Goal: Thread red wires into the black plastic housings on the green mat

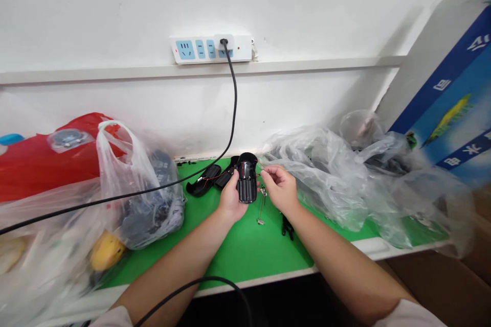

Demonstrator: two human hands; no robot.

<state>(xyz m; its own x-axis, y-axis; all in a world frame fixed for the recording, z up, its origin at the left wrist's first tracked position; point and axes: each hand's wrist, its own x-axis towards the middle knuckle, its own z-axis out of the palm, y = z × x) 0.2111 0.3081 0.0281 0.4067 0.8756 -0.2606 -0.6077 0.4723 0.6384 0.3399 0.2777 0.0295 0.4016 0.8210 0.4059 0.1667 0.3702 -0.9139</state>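
**Black cable [199, 279] low in view, left hand [231, 202] gripping black ribbed housing [247, 179]**

Cable arcs right under the lens, above white sleeves [406, 314] and bare forearms [341, 260] that angle in from both lower corners. Both wrists meet over a green bench top [245, 250].

Labels: no brand legible. Box [448, 94] at far right has white characters on blue bands, plus a yellow-green graphic; angle and crop stop me reading it. White power strip [199, 49] on wall shows blue socket covers, no readable text. Black plug [223, 42] sits in it, its power cord [232, 117] dropping to the bench and running left.

Left hand: closed round lower housing, held upright above the bench. Right hand [281, 189]: fingertips [266, 173] pinched on a thin wire [262, 209] beside the housing's right edge; wire is hard to resolve. Small metal tag [261, 222] hangs at its lower end.

Behind the housing, two black shell pieces [203, 181] lie on the bench, red wire [220, 176] running toward the held part. Small black part [287, 227] lies just below right hand.

Left: plastic bag of dark items [151, 199], red item [49, 158], yellow item [105, 251]. Right: crumpled clear plastic [326, 179].
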